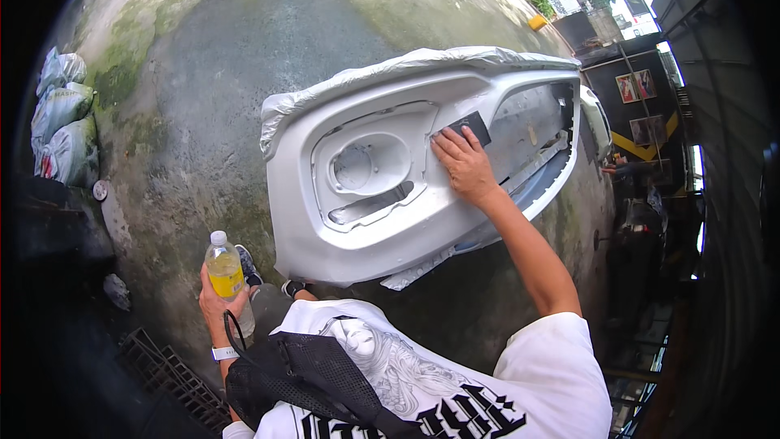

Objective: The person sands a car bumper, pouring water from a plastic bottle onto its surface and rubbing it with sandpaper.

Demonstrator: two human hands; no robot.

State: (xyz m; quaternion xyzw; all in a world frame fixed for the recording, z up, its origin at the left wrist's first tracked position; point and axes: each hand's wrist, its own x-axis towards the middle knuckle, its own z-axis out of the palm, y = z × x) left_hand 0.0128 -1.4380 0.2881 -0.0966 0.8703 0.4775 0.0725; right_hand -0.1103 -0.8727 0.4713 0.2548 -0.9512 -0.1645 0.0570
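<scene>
A white car bumper cover [359, 250] lies before me, with a round opening in its recessed fog-lamp area and a wide grille opening further right. My right hand [462, 164] presses a dark sheet, apparently sandpaper [477, 127], against the bumper between those openings. The fingers lie over part of the sheet. Off the bumper's near left corner, my left hand [220, 308] grips a clear plastic bottle [225, 268] with a white cap and a yellow label. The bottle is upright, and some of its lower part is hidden by the fingers.
Crumpled masking film [365, 76] wraps the bumper's far edge. Stuffed plastic sacks [72, 134] stand at the left on stained concrete [201, 122]. A dark metal grate [177, 375] lies at lower left. Another person's hand [609, 169] shows at right, near a white car part [595, 122].
</scene>
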